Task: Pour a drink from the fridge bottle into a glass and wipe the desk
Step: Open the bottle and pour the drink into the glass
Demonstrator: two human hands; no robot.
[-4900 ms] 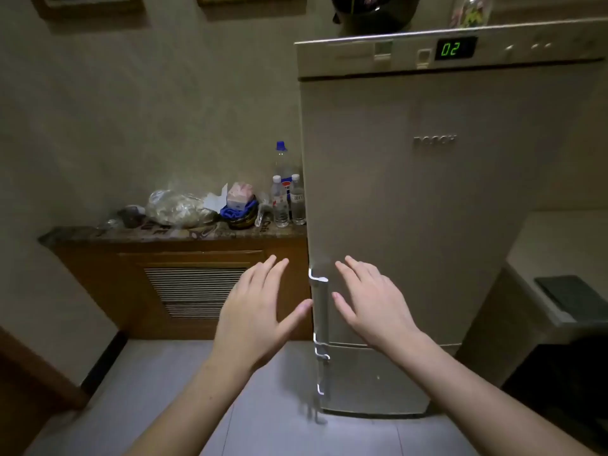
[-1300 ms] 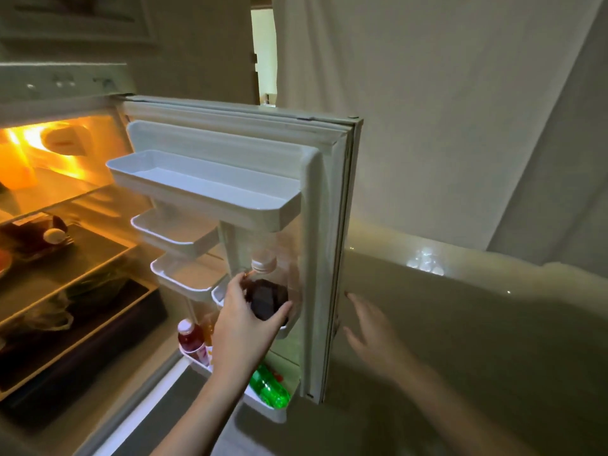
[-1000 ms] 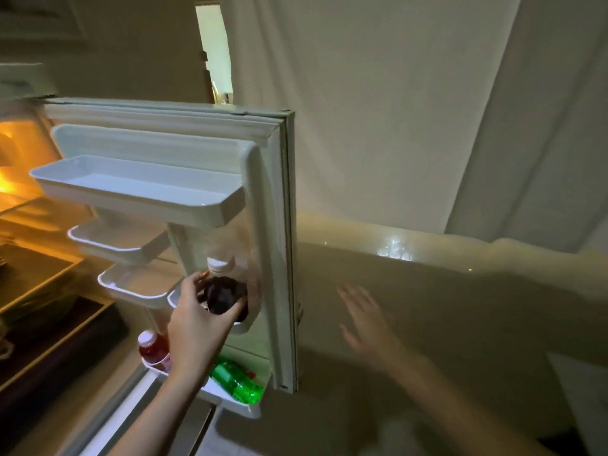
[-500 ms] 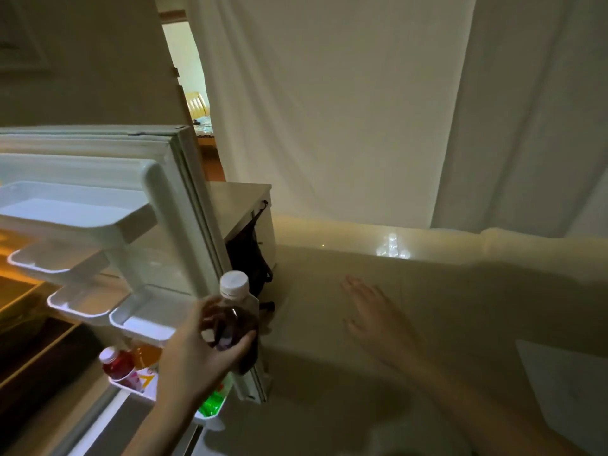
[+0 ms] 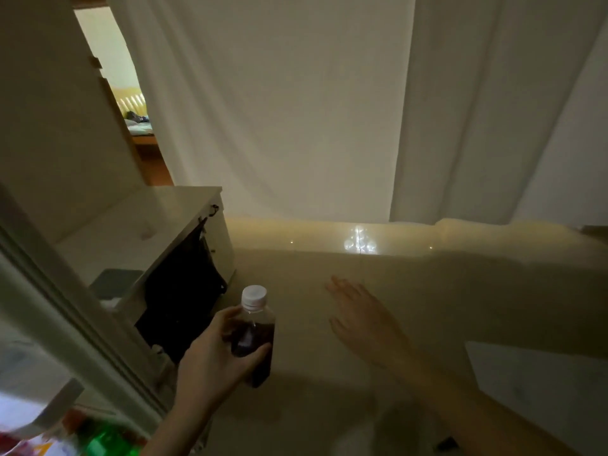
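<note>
Now the left hand grips the bottle round its lower body — thumb across the front, fingers wrapped behind — so the white cap and clear neck stand free above the hand. It is upright, partly filled with a dark drink, held in the air just right of the open fridge door. Beyond it a white desk has a black bag hanging at its side. The right hand is spread flat, fingers straight and apart, holding nothing, off to the right of the bottle and not touching it. Blurred red and green shapes show in the door's lowest shelf.
</note>
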